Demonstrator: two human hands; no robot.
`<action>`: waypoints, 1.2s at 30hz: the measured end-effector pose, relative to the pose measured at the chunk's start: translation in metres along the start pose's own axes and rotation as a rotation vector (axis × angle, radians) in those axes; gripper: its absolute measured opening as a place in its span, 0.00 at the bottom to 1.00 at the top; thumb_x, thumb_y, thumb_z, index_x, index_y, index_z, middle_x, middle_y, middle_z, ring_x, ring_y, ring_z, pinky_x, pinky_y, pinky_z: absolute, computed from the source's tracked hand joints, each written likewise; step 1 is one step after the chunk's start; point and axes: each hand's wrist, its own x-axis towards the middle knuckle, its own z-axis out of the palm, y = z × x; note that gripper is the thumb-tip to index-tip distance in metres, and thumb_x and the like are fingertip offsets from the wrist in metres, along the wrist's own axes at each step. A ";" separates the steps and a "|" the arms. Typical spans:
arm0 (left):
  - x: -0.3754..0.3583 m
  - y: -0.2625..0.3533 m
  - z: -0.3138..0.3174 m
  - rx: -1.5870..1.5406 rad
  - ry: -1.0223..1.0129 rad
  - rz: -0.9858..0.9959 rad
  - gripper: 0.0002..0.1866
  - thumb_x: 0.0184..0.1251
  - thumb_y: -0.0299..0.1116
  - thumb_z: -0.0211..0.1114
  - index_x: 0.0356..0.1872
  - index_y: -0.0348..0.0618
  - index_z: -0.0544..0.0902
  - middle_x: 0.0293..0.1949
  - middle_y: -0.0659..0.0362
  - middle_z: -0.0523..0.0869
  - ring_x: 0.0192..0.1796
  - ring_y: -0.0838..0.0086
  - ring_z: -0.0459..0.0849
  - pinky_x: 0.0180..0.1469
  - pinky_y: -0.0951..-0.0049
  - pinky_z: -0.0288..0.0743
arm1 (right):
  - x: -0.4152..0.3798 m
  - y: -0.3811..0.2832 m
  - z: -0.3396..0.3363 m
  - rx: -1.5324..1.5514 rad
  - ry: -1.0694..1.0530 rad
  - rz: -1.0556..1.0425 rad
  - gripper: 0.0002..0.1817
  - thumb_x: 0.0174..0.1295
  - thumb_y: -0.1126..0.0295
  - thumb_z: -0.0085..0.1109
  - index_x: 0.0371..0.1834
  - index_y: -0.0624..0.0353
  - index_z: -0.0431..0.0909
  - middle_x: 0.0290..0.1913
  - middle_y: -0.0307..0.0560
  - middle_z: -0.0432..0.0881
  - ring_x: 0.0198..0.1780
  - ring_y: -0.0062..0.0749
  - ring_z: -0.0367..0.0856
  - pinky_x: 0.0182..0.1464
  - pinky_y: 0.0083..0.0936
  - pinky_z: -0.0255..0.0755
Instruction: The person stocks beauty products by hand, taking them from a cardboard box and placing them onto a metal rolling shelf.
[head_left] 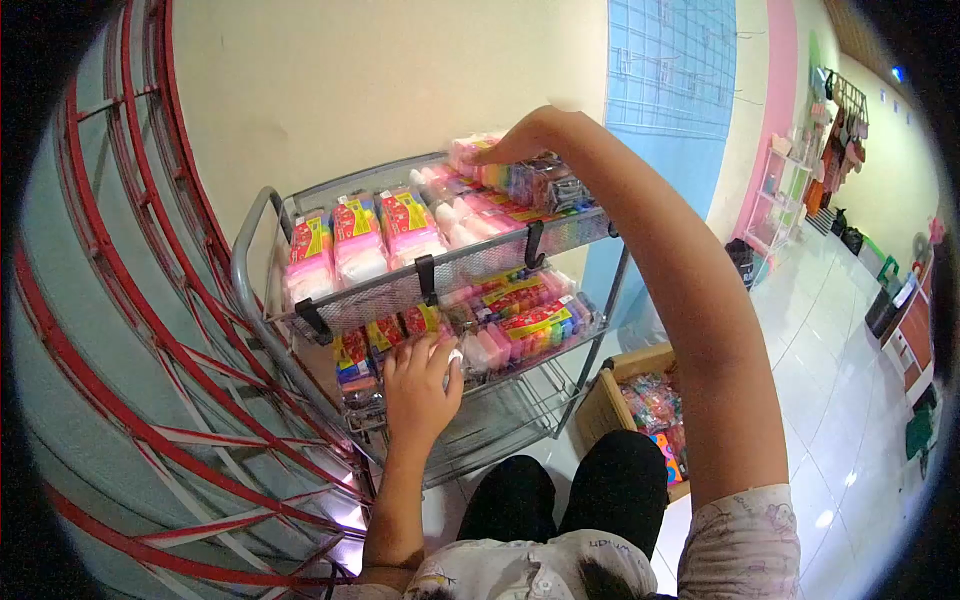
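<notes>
Red curved rails [130,429] stand beside a cream wall [400,80]

We're straight onto red and yellow labels, bright across the upper packets [360,237], over blocks of pink and white! And here we have a lower packet [540,326], banded like a rainbow from pink through green to blue. We've got a grey cart [242,252], black hooks [427,279], a cream wall [400,80], a pale blue panel [660,150], red bars [163,70], black trousers [612,490], and look, a whitish sleeve [740,540] with a faint figured print!
</notes>
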 end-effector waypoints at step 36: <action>-0.044 0.017 0.037 -0.078 0.022 0.535 0.02 0.60 0.32 0.65 0.33 0.49 0.82 0.49 0.60 0.83 0.57 0.65 0.79 0.68 0.46 0.55 | -0.189 0.347 0.338 0.842 0.817 0.307 0.15 0.64 0.64 0.62 0.46 0.65 0.84 0.29 0.44 0.84 0.32 0.23 0.81 0.38 0.21 0.75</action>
